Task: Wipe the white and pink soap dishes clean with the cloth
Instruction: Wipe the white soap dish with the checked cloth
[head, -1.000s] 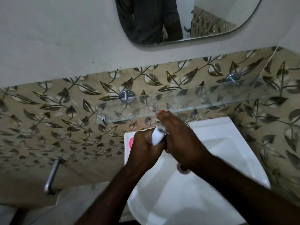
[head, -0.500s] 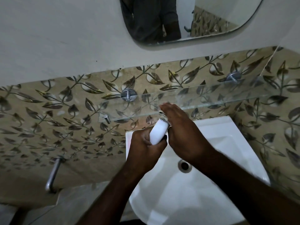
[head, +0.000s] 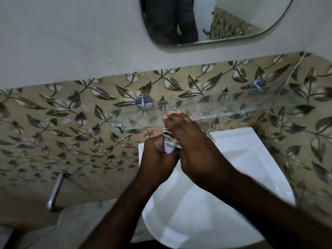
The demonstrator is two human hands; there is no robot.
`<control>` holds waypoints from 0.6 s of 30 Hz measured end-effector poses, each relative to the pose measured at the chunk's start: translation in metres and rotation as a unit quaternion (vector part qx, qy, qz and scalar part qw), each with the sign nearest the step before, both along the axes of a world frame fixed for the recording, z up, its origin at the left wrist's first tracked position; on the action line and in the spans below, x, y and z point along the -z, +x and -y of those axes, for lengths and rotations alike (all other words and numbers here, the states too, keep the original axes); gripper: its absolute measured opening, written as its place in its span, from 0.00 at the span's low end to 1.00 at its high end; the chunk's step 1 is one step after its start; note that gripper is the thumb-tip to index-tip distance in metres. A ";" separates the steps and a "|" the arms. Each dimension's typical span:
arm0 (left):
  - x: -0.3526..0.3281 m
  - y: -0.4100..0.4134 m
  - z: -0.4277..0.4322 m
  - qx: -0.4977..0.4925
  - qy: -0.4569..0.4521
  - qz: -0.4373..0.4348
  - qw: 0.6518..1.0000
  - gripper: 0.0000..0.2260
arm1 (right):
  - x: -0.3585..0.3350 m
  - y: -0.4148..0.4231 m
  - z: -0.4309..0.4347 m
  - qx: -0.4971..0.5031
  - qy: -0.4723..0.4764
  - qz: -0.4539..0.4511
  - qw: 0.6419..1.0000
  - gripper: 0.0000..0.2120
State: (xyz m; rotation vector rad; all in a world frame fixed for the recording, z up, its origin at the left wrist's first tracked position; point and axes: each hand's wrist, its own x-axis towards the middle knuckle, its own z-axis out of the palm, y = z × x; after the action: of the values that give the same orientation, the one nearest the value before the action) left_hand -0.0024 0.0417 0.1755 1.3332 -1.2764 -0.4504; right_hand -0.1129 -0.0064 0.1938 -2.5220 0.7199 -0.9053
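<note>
Over the back left of the white basin (head: 242,159), my left hand (head: 158,155) grips the white soap dish (head: 169,149); only a small white edge of it shows between my hands. My right hand (head: 194,146) presses a speckled grey-brown cloth (head: 168,137) against the dish, fingers stretched forward over it. The pink soap dish is hidden behind my left hand.
A glass shelf (head: 233,106) on chrome mounts (head: 143,103) juts out just above my hands. A chrome tap lever (head: 209,134) sits behind my right hand. A metal pipe (head: 55,191) sticks out of the leaf-patterned tiles (head: 71,132) at left. A mirror (head: 215,20) hangs above.
My right hand has slid forward over the dish, and the cloth now shows on top where the white dish showed before. The pink patch at the basin's left is now covered.
</note>
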 end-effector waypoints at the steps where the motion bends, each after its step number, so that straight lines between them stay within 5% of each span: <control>1: -0.002 0.000 -0.002 -0.010 0.000 0.002 1.000 0.16 | -0.003 -0.001 0.006 -0.016 0.014 0.004 1.000 0.30; 5: -0.006 -0.010 -0.008 -0.074 0.032 -0.055 0.995 0.07 | -0.010 -0.015 0.039 -0.021 0.163 0.060 0.985 0.28; 7: -0.006 -0.006 -0.009 -0.080 0.021 -0.140 0.987 0.05 | -0.012 -0.024 0.050 -0.086 0.328 0.111 0.934 0.26; 11: -0.002 -0.003 -0.008 -0.013 -0.003 -0.263 0.965 0.20 | -0.004 -0.033 0.064 -0.162 0.504 0.227 0.817 0.22; 13: 0.001 0.000 -0.006 0.041 0.006 -0.318 0.947 0.20 | -0.002 -0.033 0.065 -0.156 0.493 0.226 0.826 0.20; 15: -0.002 0.013 -0.006 0.140 0.053 -0.346 0.926 0.18 | -0.008 -0.038 0.067 -0.144 0.433 0.178 0.872 0.19; 18: -0.012 0.036 -0.004 0.271 0.185 -0.266 0.906 0.20 | -0.025 -0.045 0.068 -0.148 0.344 0.058 0.925 0.18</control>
State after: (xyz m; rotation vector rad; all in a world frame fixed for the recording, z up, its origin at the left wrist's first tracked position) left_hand 0.0337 0.0453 0.1872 1.0232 -1.1056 -1.4073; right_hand -0.1584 -0.0748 0.2187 -1.8634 0.4840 -0.5556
